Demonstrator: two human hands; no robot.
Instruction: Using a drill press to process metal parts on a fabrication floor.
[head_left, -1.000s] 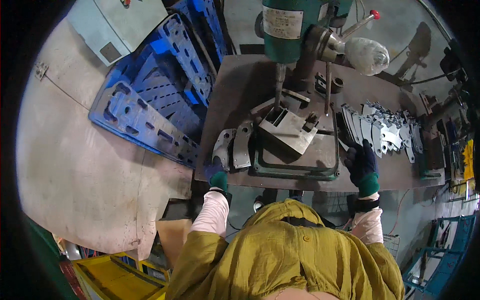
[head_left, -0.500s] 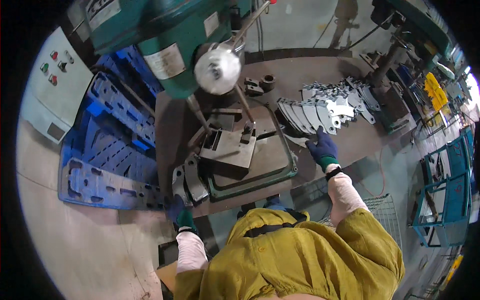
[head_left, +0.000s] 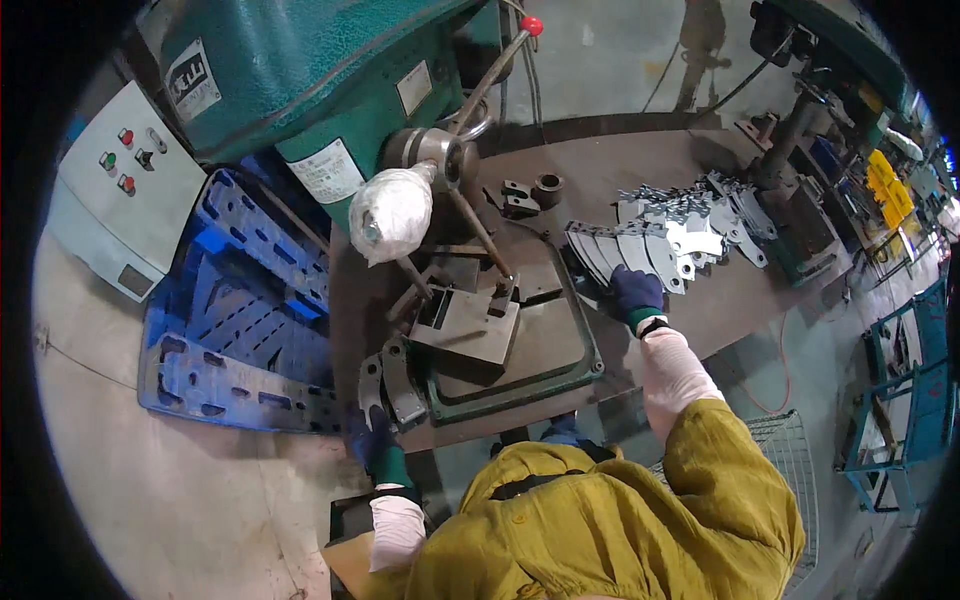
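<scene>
My right hand (head_left: 637, 289), in a dark blue glove, is at the near ends of a row of curved metal plates (head_left: 622, 250). Its fingers are drawn together on one plate there, and the fingertips are partly hidden. Far to the left, my gloved left hand (head_left: 376, 436) is closed on the lower end of a curved metal plate (head_left: 371, 383). A second curved metal plate (head_left: 402, 386) lies right beside that one, at the left edge of the drill press base. Between my hands, a steel block fixture (head_left: 467, 327) sits on the green-rimmed base plate (head_left: 520, 395).
A green drill press (head_left: 350, 110) with a white-wrapped handle end (head_left: 390, 215) overhangs the left of the bench (head_left: 690, 315). Blue plastic pallets (head_left: 240, 385) and a control box (head_left: 130, 190) stand at left. A wire basket (head_left: 790, 440) is below right.
My right hand has moved left along the near ends of the plate row, and its fingers have drawn together. My left hand stays by the two plates. The view has shifted slightly.
</scene>
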